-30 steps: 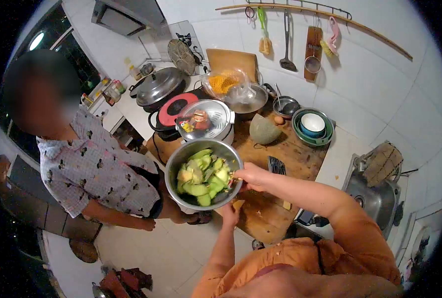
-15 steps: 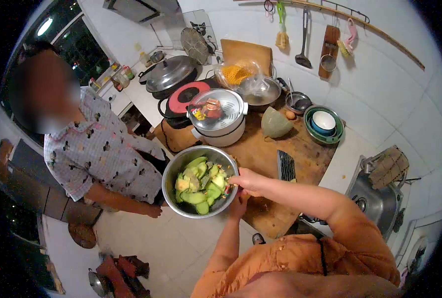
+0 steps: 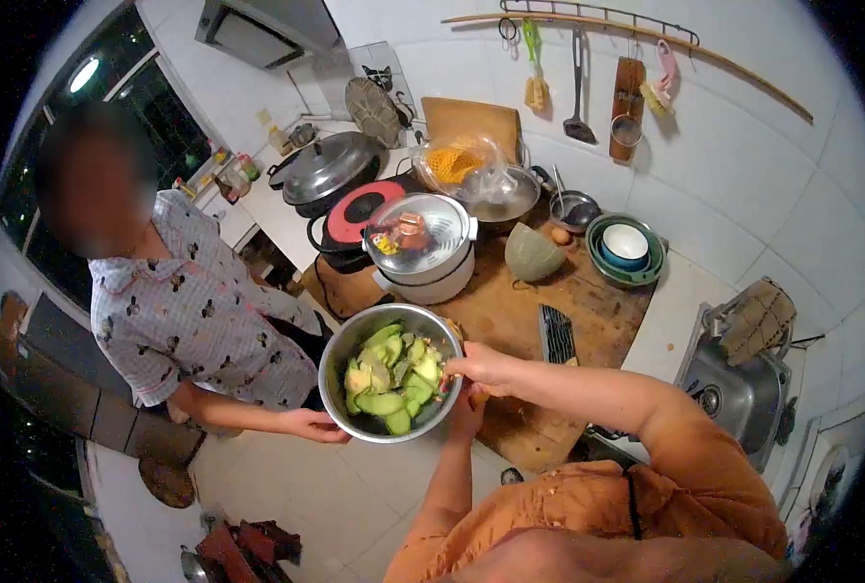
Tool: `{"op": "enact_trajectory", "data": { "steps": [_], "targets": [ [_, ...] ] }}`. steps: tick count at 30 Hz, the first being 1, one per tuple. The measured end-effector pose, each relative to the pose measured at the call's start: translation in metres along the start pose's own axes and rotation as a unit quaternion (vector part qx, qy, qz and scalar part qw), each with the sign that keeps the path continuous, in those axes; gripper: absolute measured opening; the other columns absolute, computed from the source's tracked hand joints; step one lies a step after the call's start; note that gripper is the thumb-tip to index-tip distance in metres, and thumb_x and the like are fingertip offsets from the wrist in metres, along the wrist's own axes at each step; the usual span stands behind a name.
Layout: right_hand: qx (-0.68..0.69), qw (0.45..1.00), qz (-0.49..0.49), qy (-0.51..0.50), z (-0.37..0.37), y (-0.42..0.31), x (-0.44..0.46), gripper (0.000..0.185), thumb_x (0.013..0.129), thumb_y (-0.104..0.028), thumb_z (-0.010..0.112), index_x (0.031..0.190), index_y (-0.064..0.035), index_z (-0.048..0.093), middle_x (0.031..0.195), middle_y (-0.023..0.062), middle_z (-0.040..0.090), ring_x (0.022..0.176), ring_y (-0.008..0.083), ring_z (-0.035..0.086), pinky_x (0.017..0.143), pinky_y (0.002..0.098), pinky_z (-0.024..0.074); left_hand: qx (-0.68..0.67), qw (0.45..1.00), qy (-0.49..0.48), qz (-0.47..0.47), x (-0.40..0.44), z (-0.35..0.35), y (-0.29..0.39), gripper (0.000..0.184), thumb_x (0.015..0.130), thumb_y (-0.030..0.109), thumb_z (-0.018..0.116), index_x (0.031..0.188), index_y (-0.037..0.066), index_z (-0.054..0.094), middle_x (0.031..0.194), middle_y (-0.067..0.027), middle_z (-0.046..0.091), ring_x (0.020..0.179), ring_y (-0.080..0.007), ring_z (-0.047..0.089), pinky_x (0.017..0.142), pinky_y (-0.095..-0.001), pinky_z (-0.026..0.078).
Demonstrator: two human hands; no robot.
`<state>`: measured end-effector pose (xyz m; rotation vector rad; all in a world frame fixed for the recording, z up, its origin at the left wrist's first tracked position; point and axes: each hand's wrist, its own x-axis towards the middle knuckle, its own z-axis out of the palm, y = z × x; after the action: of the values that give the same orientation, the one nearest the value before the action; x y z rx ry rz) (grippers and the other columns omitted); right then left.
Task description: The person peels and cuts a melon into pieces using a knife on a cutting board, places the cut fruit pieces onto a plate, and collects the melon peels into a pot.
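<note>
A steel bowl filled with green peelings hangs over the floor, just off the table's corner. My right hand grips its right rim, fingers closed. Below it, my left hand is beside the bowl's lower right edge, with its fingers mostly hidden; whether it holds anything is unclear. Another person's hand reaches the bowl's lower left side. A cut melon and a dark-bladed knife lie on the wooden table.
The person in a patterned shirt stands at the left. A white cooker, a red-topped pan, a lidded wok and green bowls stand along the back. A sink is at the right.
The other person's hand has risen from beside the body to the bowl. The bowl has shifted down slightly in view, and my left hand has come closer to my right.
</note>
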<state>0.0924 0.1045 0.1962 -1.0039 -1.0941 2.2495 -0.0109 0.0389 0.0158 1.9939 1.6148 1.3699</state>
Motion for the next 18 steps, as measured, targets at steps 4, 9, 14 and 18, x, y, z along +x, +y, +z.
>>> {"op": "enact_trajectory", "data": {
  "steps": [4, 9, 14, 18],
  "targets": [
    [0.021, 0.999, -0.031, 0.028, 0.007, 0.002, -0.005, 0.03, 0.073, -0.009, 0.057, 0.098, 0.0058, 0.053, 0.08, 0.0135, 0.06, 0.066, 0.0226, 0.06, 0.052, 0.0352, 0.0496, -0.077, 0.989, -0.082, -0.097, -0.006, 0.001, -0.013, 0.027, 0.08, 0.013, 0.059, 0.104, 0.001, 0.054, 0.097, -0.0153, 0.056, 0.089, -0.0302, 0.055, 0.079, -0.0382, 0.043],
    [0.029, 0.999, -0.041, 0.021, 0.011, 0.003, -0.008, 0.031, 0.071, -0.01, 0.06, 0.095, 0.0082, 0.054, 0.074, 0.0137, 0.06, 0.061, 0.0237, 0.059, 0.049, 0.0365, 0.0493, -0.012, 0.999, -0.024, -0.044, -0.001, -0.007, 0.018, 0.014, 0.079, 0.013, 0.061, 0.086, 0.002, 0.057, 0.077, -0.0126, 0.057, 0.066, -0.0261, 0.054, 0.06, -0.0369, 0.043],
    [-0.031, 0.999, -0.008, -0.006, 0.025, -0.012, -0.024, 0.029, 0.078, -0.011, 0.059, 0.103, 0.0008, 0.048, 0.082, 0.0099, 0.06, 0.065, 0.0164, 0.06, 0.047, 0.0281, 0.0485, 0.107, 0.993, 0.024, 0.036, 0.006, -0.009, 0.022, 0.012, 0.079, 0.015, 0.059, 0.079, 0.003, 0.058, 0.072, -0.0147, 0.058, 0.063, -0.0289, 0.053, 0.058, -0.0379, 0.043],
    [-0.04, 0.999, -0.014, -0.025, 0.028, 0.002, -0.01, 0.036, 0.077, -0.012, 0.061, 0.107, -0.0001, 0.044, 0.08, 0.0092, 0.059, 0.068, 0.0161, 0.059, 0.048, 0.0275, 0.049, 0.058, 0.998, -0.014, 0.003, -0.003, -0.007, 0.012, 0.013, 0.079, 0.014, 0.059, 0.083, 0.002, 0.057, 0.075, -0.0141, 0.058, 0.066, -0.0277, 0.053, 0.06, -0.0371, 0.043]
  ]
}}
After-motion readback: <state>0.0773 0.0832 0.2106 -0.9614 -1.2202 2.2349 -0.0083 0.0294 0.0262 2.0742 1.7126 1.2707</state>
